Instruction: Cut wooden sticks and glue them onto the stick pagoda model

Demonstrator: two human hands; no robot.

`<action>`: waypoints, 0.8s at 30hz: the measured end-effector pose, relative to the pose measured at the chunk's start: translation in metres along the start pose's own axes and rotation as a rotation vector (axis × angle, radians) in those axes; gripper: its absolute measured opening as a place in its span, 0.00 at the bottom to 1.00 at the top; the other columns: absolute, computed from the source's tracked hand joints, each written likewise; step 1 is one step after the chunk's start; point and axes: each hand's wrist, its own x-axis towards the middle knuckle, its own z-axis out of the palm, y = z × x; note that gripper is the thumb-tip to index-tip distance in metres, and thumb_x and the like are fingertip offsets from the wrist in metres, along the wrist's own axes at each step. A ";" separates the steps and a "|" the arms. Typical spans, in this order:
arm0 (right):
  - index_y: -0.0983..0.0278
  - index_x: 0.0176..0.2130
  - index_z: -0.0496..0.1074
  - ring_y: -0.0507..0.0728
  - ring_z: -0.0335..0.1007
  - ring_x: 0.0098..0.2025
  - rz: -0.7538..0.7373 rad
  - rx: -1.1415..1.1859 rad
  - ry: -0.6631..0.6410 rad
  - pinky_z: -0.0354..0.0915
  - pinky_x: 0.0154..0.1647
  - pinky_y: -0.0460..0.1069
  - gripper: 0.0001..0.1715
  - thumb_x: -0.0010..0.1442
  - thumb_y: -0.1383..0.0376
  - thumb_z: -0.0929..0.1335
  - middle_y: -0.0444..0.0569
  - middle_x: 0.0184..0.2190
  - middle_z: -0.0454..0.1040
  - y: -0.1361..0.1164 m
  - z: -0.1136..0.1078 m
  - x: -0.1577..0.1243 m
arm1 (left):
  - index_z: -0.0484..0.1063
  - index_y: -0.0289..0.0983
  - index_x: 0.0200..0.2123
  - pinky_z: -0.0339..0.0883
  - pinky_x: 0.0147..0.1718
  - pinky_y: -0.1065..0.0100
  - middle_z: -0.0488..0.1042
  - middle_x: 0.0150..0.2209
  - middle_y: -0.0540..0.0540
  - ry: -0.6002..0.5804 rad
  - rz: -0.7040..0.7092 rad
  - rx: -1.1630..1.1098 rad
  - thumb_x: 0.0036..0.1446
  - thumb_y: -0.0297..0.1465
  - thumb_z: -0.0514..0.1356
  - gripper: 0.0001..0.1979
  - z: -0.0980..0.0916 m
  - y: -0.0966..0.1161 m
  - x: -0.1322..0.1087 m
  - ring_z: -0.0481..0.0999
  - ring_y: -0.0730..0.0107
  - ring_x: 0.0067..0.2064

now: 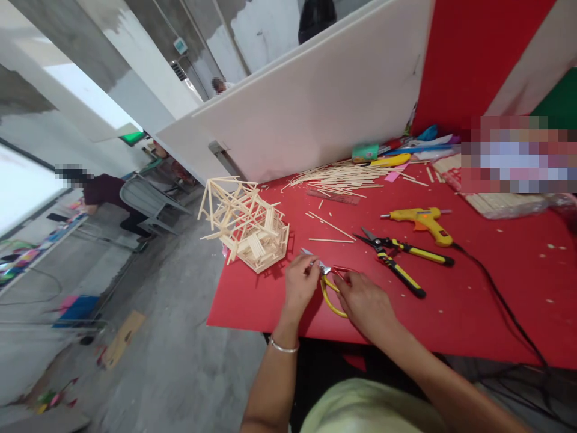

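The right hand (367, 302) holds scissors (325, 270) (yellow loop showing).

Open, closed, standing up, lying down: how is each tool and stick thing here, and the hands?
Right hand, gripping scissors
Scissors, held; can't tell if open
Left hand, curled by the scissors, grip unclear
Black-and-yellow cutters, lying open
Glue gun, on its side, corded
Stick model, standing
Loose sticks, heaped and scattered
Bagged sticks, lying in plastic
Ruler, lying flat

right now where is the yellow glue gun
In the head view, the yellow glue gun lies right of centre on the red table, just beyond the black-and-yellow cutters.
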 end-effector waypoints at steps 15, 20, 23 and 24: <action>0.59 0.51 0.74 0.58 0.65 0.42 0.012 0.158 0.064 0.59 0.41 0.51 0.16 0.63 0.64 0.66 0.53 0.42 0.72 0.004 0.008 -0.006 | 0.74 0.35 0.43 0.64 0.36 0.65 0.73 0.39 0.40 -0.515 0.257 0.962 0.64 0.24 0.51 0.12 0.051 -0.006 0.087 0.75 0.61 0.41; 0.59 0.50 0.75 0.58 0.65 0.42 0.010 0.163 0.087 0.59 0.40 0.51 0.15 0.63 0.64 0.66 0.53 0.42 0.73 0.005 0.008 -0.006 | 0.74 0.34 0.42 0.64 0.38 0.64 0.73 0.38 0.39 -0.493 0.277 0.959 0.60 0.22 0.53 0.11 0.048 -0.001 0.086 0.74 0.58 0.43; 0.59 0.50 0.75 0.58 0.65 0.42 0.005 0.152 0.078 0.60 0.40 0.51 0.16 0.62 0.65 0.66 0.53 0.42 0.73 0.006 0.010 -0.005 | 0.74 0.35 0.39 0.63 0.39 0.63 0.74 0.38 0.39 -0.421 0.281 0.935 0.60 0.24 0.54 0.10 0.034 0.009 0.074 0.73 0.56 0.45; 0.59 0.50 0.75 0.59 0.65 0.42 0.004 0.146 0.073 0.60 0.39 0.51 0.16 0.62 0.65 0.66 0.53 0.43 0.73 0.006 0.010 -0.005 | 0.74 0.35 0.38 0.63 0.39 0.63 0.74 0.38 0.39 -0.387 0.264 0.915 0.60 0.24 0.54 0.09 0.028 0.011 0.068 0.73 0.57 0.45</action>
